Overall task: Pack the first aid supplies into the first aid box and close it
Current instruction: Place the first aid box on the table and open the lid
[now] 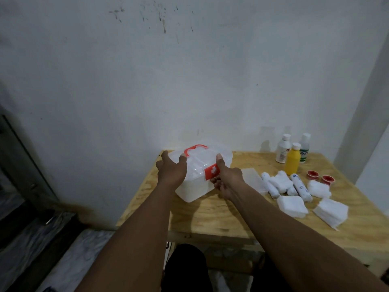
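The first aid box [195, 184], clear plastic with a red handle [195, 149] on its shut lid, sits at the far left corner of the bench [210, 216]. Its left end is close to the bench's left edge and its back is near the wall [189, 81].

The left hand [171, 171] grips the left end of the lid, fingers curled over the far corner and thumb lying toward the handle. The right hand [226, 182] pinches the box at its red latch [211, 171], thumb up on the lid and fingers curled underneath.

In front of the box there is bare plywood all the way to the near edge. Just to its right lies a flat clear tray [252, 180]. Past that the right half is crowded:
- bandage rolls [301, 187]
- cotton wads [319, 187]
- two stacks of gauze pads [330, 210] nearer the front
- two red tape rolls [319, 177]

At the back stand three bottles close together: a white bottle [283, 148], a yellow bottle [293, 159] and a green-labelled bottle [304, 147].

The wall is pale and stained near the top. Left of the bench the floor [42, 249] drops away in marbled strips.
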{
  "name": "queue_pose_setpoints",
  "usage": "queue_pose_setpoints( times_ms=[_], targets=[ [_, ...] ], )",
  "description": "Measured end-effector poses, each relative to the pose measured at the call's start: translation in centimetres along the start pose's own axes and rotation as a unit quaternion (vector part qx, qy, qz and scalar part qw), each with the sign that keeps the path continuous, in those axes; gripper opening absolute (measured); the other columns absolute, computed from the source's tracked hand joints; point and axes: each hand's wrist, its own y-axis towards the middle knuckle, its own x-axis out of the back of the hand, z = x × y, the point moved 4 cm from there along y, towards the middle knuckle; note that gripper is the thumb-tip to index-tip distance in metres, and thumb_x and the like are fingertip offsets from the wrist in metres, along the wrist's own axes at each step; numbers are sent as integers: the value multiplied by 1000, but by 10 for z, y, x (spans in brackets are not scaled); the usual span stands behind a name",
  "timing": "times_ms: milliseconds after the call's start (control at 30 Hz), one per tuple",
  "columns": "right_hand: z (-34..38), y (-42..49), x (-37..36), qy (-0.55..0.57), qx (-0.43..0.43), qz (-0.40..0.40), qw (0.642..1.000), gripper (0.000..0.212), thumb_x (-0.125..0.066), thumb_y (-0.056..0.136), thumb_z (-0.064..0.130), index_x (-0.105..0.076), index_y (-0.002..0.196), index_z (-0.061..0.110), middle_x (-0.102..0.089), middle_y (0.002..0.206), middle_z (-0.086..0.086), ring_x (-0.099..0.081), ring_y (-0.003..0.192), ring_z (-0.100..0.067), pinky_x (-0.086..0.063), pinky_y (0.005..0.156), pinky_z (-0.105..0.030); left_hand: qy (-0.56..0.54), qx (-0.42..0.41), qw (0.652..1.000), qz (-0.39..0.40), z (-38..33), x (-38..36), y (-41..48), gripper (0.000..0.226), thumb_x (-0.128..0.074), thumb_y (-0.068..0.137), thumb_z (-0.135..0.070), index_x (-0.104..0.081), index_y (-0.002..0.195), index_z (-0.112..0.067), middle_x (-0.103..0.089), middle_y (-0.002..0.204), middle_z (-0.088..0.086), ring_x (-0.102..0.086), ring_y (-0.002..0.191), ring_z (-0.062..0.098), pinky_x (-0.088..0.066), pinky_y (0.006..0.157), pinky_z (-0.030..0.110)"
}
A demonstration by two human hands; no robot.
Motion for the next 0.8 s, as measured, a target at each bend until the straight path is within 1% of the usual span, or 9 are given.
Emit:
queue_pose_setpoints(
  times_ms=[100, 167, 267, 333, 400, 467, 567, 700, 800],
  targets=[
    [8, -2, -3, 5, 21, -33, 999, 39, -68, 87, 45, -59, 85, 7, -65, 78, -11, -60, 62, -22, -58, 64, -34, -4, -2, 1000, -2, -1, 0, -1, 72, -50, 98, -52, -17, 156, -26, -27, 158, 11, -42, 137, 37, -47, 104, 48],
    [8, -3, -2, -32, 40, -37, 998, 39, -65, 89, 47, -58, 81, 10, -66, 80, -11, -61, 61, -22, -58, 59, -32, -4, -2, 1000, 2, -3, 1, -1, 72, -50, 98, -52, -17, 157, -25, -26, 158, 12, -42, 137, 37, -46, 104, 47],
    [7, -3, 6, -89, 75, -25, 993, 44, -62, 90, 50, -63, 84, 6, -70, 83, -13, -64, 62, -24, -55, 55, -31, -6, -17, 1000, 22, -3, 3, -2, 76, -48, 98, -55, -14, 158, -25, -19, 162, 11, -37, 142, 37, -42, 107, 46],
    [15, -5, 12, -102, 104, -19, 989, 40, -64, 91, 42, -64, 91, 2, -71, 81, -14, -65, 58, -21, -54, 56, -32, -1, -55, 998, 31, -5, 5, -4, 79, -47, 96, -60, -13, 159, -27, -11, 164, 8, -34, 144, 36, -40, 109, 45],
    [31, -9, 16, -109, 137, -4, 984, 29, -65, 92, 29, -61, 99, 1, -69, 74, -13, -64, 52, -18, -50, 52, -32, 18, -121, 992, 32, -7, 7, -7, 84, -47, 91, -70, -15, 158, -31, -8, 165, 3, -34, 145, 33, -39, 108, 45],
    [47, -13, 17, -130, 158, 17, 979, 22, -64, 93, 21, -59, 103, 2, -66, 68, -13, -64, 48, -17, -46, 47, -30, 49, -172, 983, 42, -10, 8, -11, 90, -43, 84, -81, -19, 156, -33, -13, 165, 2, -33, 145, 31, -39, 108, 46],
    [65, -20, 17, -163, 152, 55, 973, 14, -63, 94, 14, -61, 100, 2, -64, 65, -13, -65, 46, -16, -46, 47, -30, 83, -203, 974, 53, -9, 11, -13, 97, -37, 74, -90, -29, 153, -33, -24, 162, 2, -37, 143, 27, -39, 108, 46],
    [80, -27, 17, -155, 139, 94, 973, 11, -63, 93, 11, -62, 98, 0, -61, 63, -14, -65, 47, -18, -43, 47, -30, 120, -248, 959, 67, -3, 20, -21, 98, -47, 72, -87, -32, 151, -30, -31, 158, -1, -40, 139, 21, -41, 108, 43],
    [85, -29, 16, -161, 124, 107, 973, 16, -63, 93, 12, -63, 102, -2, -62, 62, -13, -66, 50, -20, -44, 48, -29, 120, -259, 957, 57, -2, 24, -24, 97, -52, 71, -85, -37, 148, -28, -39, 153, -2, -44, 135, 19, -42, 107, 40]
  ],
)
